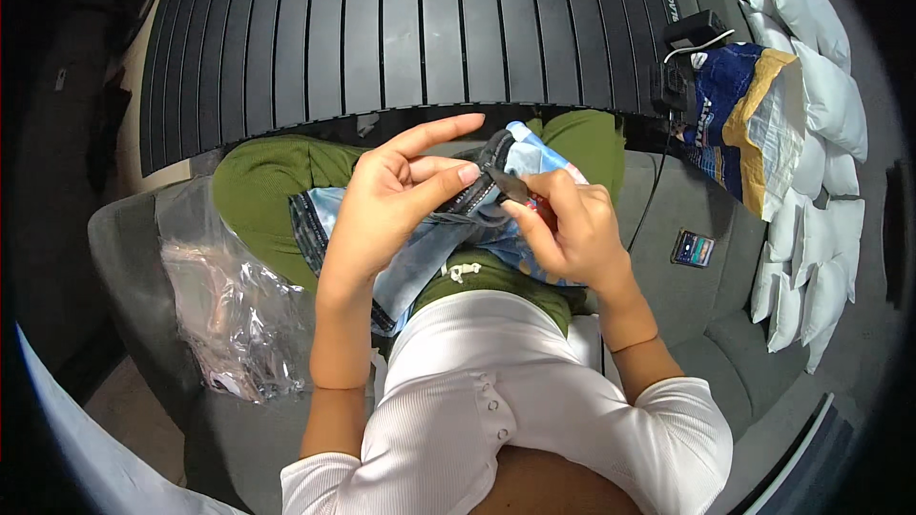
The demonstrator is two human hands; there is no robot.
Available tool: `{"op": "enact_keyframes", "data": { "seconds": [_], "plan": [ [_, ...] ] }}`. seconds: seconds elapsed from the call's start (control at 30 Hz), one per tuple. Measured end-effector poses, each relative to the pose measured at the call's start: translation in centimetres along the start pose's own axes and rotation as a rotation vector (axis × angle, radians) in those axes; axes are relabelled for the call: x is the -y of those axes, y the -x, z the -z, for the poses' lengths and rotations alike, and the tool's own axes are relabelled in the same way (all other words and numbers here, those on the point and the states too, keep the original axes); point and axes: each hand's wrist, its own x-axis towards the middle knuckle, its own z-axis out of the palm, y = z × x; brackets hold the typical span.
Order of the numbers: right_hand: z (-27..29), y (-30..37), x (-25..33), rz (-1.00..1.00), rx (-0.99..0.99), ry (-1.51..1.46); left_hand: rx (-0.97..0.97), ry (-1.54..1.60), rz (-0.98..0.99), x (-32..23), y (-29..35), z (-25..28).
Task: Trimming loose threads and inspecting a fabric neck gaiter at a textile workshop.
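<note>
A light blue printed cloth piece with dark edging lies bunched across my lap. My left hand is over its upper part, thumb bent against the dark edging and index finger stretched out to the right; the other fingers are partly hidden behind the thumb. My right hand pinches a flat dark strip between thumb and fingers, just right of the left thumb. Whether the strip is joined to the cloth I cannot tell. A thin, dark, loose loop hangs below the strip.
A black slatted table stands ahead of my knees. On the grey sofa, a clear plastic bag lies at left and a phone at right. Beyond are a blue-and-tan sack, a black cable and stacked white pillow-shaped packs.
</note>
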Motion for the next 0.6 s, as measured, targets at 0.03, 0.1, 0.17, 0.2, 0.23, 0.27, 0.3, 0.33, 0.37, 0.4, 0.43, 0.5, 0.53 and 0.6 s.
{"op": "enact_keyframes", "data": {
  "seconds": [0.03,0.1,0.17,0.2,0.23,0.27,0.3,0.33,0.37,0.4,0.43,0.5,0.53,0.6],
  "plan": [
    [0.01,0.02,-0.02,0.0,0.001,0.0,0.0,-0.001,-0.014,0.04,-0.05,-0.01],
    [-0.05,0.08,-0.14,0.0,-0.055,-0.049,0.0,-0.001,-0.025,0.06,-0.14,-0.07],
    [0.16,0.04,0.09,-0.072,-0.068,-0.073,-0.004,0.026,-0.004,-0.25,-0.09,-0.19],
    [0.29,-0.02,0.21,-0.142,-0.083,-0.097,-0.005,0.027,-0.003,-0.2,-0.09,-0.12],
    [0.39,-0.05,0.22,-0.143,-0.082,-0.098,-0.007,0.01,-0.009,-0.09,-0.11,-0.01],
    [0.49,-0.08,0.22,-0.153,-0.081,-0.128,-0.008,-0.006,-0.015,-0.06,-0.12,0.1],
    [0.53,-0.11,0.22,-0.164,-0.08,-0.159,-0.009,-0.005,-0.015,-0.1,-0.12,0.17],
    [0.5,-0.15,0.22,-0.165,-0.079,-0.159,-0.006,-0.009,-0.015,-0.16,-0.13,0.23],
    [0.45,-0.18,0.19,-0.128,-0.066,-0.146,-0.002,-0.013,-0.014,-0.18,-0.15,0.23],
    [0.39,-0.2,0.17,-0.092,-0.053,-0.132,-0.002,-0.013,-0.013,-0.21,-0.14,0.17],
    [0.2,-0.12,0.08,-0.093,-0.052,-0.133,-0.01,-0.014,-0.014,-0.24,-0.11,0.07],
    [-0.21,0.09,-0.16,-0.07,-0.048,-0.081,-0.016,-0.015,-0.016,-0.2,-0.15,0.09],
    [-0.17,0.09,-0.2,-0.071,-0.048,-0.08,0.005,-0.013,-0.012,-0.05,-0.21,0.26],
    [-0.06,0.0,-0.17,-0.074,-0.026,0.009,0.023,-0.01,-0.008,0.02,-0.16,0.26]
  ]
}}
